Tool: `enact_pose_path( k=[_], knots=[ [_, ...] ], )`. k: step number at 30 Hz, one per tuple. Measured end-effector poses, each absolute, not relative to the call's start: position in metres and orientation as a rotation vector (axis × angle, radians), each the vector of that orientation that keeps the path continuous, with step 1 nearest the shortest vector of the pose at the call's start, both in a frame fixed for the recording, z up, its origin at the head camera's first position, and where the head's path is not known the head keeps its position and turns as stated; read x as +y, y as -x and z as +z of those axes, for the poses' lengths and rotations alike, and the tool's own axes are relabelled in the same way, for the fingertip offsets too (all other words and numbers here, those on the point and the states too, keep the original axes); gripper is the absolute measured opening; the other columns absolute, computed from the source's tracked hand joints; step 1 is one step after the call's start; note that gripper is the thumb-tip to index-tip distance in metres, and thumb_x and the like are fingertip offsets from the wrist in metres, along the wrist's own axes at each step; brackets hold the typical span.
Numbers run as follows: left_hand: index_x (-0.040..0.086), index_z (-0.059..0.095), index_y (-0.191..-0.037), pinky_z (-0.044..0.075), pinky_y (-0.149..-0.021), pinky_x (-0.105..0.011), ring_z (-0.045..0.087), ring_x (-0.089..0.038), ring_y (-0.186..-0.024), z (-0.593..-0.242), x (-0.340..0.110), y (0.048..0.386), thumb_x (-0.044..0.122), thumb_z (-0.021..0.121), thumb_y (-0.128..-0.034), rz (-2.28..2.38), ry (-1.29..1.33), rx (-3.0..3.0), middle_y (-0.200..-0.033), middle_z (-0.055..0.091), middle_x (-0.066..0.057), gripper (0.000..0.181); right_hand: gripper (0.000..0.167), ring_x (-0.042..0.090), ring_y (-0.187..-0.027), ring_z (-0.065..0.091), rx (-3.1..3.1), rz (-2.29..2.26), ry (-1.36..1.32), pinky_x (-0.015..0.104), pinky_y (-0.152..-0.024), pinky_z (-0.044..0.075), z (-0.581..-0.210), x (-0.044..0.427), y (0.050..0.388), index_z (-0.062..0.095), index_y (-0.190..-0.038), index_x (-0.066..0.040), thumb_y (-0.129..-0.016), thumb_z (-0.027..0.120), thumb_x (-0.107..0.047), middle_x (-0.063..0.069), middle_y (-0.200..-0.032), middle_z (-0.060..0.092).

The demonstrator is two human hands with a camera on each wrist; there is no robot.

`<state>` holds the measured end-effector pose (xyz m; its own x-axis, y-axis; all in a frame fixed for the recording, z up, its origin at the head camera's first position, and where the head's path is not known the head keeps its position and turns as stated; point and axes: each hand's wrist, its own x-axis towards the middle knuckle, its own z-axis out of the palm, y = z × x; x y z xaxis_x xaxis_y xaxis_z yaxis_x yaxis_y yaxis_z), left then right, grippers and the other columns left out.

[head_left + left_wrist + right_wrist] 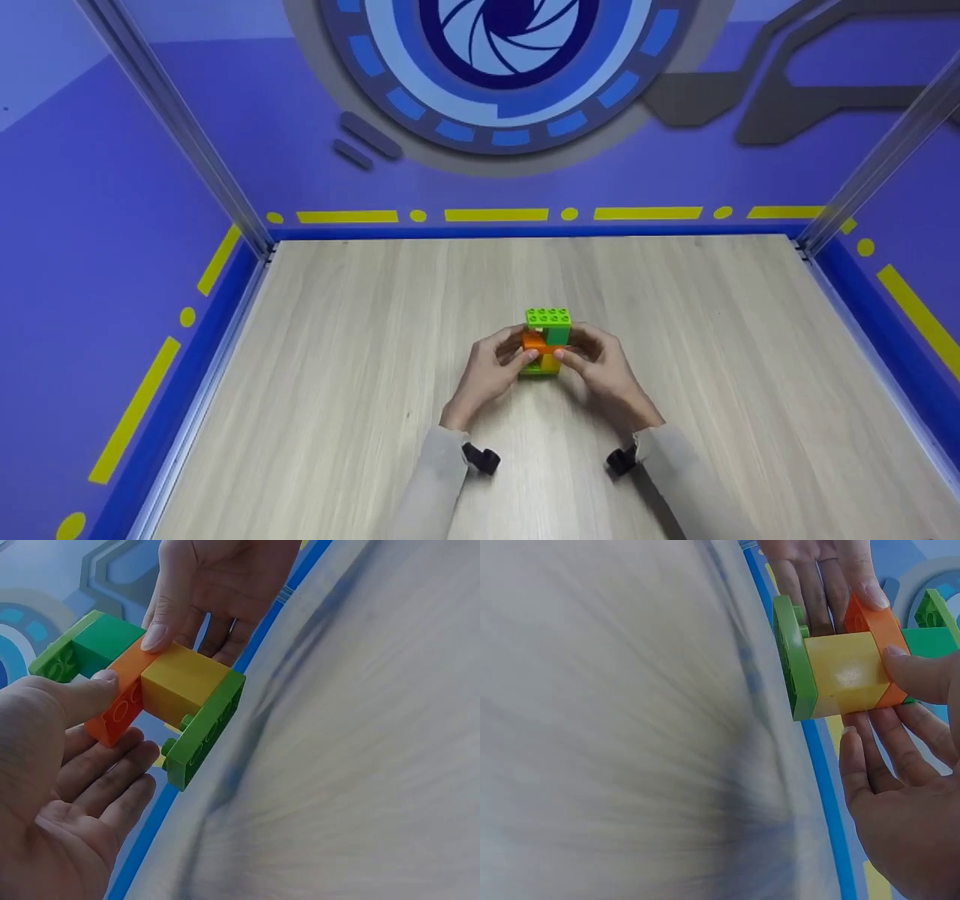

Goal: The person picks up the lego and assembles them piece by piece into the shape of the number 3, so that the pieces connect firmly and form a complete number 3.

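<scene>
Both hands hold one stack of toy building bricks in the middle of the head view. From the top it has a light green studded brick (547, 318), a dark green brick (557, 336), an orange brick (533, 343), a yellow brick (184, 680) and a light green base brick (206, 731). My left hand (489, 369) pinches the orange brick's left end, thumb on the near face. On the other end, my right hand (609, 367) grips the same orange layer between thumb and fingers. Yellow and dark green bricks sit toward the right, leaving gaps at left.
A pale wood-grain table (337, 390) lies beneath the hands. Blue printed panels (420, 187) enclose it at the back and both sides, with metal posts (187, 142) at the corners. Each wrist wears a small black device (481, 458).
</scene>
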<state>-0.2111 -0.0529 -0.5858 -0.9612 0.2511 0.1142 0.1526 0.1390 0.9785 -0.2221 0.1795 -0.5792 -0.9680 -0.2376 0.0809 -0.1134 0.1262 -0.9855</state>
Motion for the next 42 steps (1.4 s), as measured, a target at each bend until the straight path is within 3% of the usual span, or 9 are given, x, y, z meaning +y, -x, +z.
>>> enact_pose_path(
  k=[7,12,16,26,33,42],
  knots=[
    [0.011,0.059,-0.152,0.052,-0.114,-0.036,0.063,-0.026,-0.139,-0.576,-0.055,0.209,0.026,0.073,-0.1037,1.995,-0.429,2.326,-0.15,0.064,-0.007,0.052,0.042,0.031,-0.117,0.069,2.308,-1.985,0.36,0.024,-0.101,0.058,-0.569,0.178,0.223,0.068,-0.137,-0.003,-0.097,0.077,-0.001,0.016,-0.131,0.071],
    [0.003,0.061,-0.149,0.051,-0.115,-0.048,0.065,-0.028,-0.136,-0.571,-0.059,0.211,0.017,0.074,-0.1024,2.034,-0.485,2.333,-0.148,0.065,-0.013,0.05,0.043,0.031,-0.115,0.07,2.299,-2.025,0.338,0.024,-0.099,0.059,-0.567,0.176,0.225,0.067,-0.137,0.0,-0.096,0.076,0.003,0.02,-0.129,0.071],
    [0.004,0.063,-0.147,0.051,-0.114,-0.052,0.066,-0.028,-0.135,-0.572,-0.062,0.212,0.016,0.075,-0.1011,2.021,-0.518,2.367,-0.147,0.066,-0.012,0.048,0.043,0.031,-0.115,0.07,2.321,-2.016,0.311,0.023,-0.099,0.058,-0.567,0.176,0.226,0.066,-0.138,0.001,-0.097,0.077,0.0,0.02,-0.13,0.07],
    [0.005,0.066,-0.144,0.051,-0.115,-0.045,0.065,-0.027,-0.135,-0.581,-0.064,0.214,0.012,0.073,-0.1022,2.045,-0.559,2.42,-0.145,0.068,-0.01,0.042,0.04,0.029,-0.117,0.07,2.356,-1.956,0.256,0.024,-0.1,0.057,-0.569,0.173,0.229,0.068,-0.137,-0.005,-0.099,0.078,-0.014,0.015,-0.132,0.071],
    [0.006,0.069,-0.141,0.058,-0.106,-0.031,0.07,-0.027,-0.125,-0.589,-0.065,0.218,0.012,0.073,-0.1023,2.033,-0.531,2.458,-0.141,0.069,-0.013,0.04,0.041,0.03,-0.119,0.069,2.338,-1.945,0.219,0.027,-0.098,0.059,-0.572,0.17,0.232,0.067,-0.139,-0.005,-0.1,0.077,-0.014,0.014,-0.134,0.07],
    [0.001,0.068,-0.14,0.059,-0.104,-0.03,0.071,-0.029,-0.121,-0.596,-0.065,0.221,0.008,0.073,-0.1016,2.057,-0.485,2.438,-0.137,0.071,-0.015,0.04,0.043,0.027,-0.117,0.069,2.255,-1.947,0.187,0.025,-0.095,0.059,-0.577,0.169,0.234,0.064,-0.142,-0.002,-0.103,0.074,-0.016,0.018,-0.136,0.068]
  ],
)
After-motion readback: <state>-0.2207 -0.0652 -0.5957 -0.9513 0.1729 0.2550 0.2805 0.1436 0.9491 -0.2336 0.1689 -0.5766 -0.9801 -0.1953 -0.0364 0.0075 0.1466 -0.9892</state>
